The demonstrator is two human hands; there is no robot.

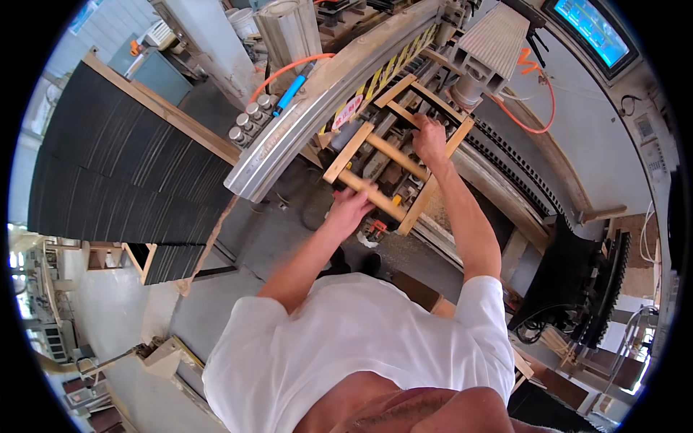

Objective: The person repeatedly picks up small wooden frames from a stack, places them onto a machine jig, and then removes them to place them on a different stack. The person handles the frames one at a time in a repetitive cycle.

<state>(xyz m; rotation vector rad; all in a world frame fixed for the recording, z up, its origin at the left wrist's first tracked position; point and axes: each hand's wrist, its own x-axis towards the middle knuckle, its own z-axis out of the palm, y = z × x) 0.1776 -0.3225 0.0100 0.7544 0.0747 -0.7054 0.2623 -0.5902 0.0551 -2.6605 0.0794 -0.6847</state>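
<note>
Left hand: our left hand (352, 208) has its fingers wrapped round the near rail of the wooden frame (348, 154); this grip is closed on the wood.
Right hand: our right hand (431, 140) reaches over the far part with bent fingers at an inner rail; we cannot tell whether this grip is closed on it.
Wooden frame: it lies tilted in our view, in front of us and over the machine (390, 173), with round rails between flat side bars; our right arm hides whether the near and far parts join.
Bucket: a white bucket (243, 24) stands at the upper left beside a ridged grey column (287, 29); we cannot make out what it holds.
Wooden box: an open-sided wooden box (95, 257) sits at the far left, with a small white bottle-like thing (109, 258) inside.
Beam: the metal beam (271, 155) carries a blue tube (292, 92) and a row of round metal knobs (253, 120) near its end.
Black boards: a large stack of black boards (123, 159) stands to our left.
Screen: a lit blue screen (593, 30) is at the upper right, with an orange hose (553, 108) curving below it.
</note>
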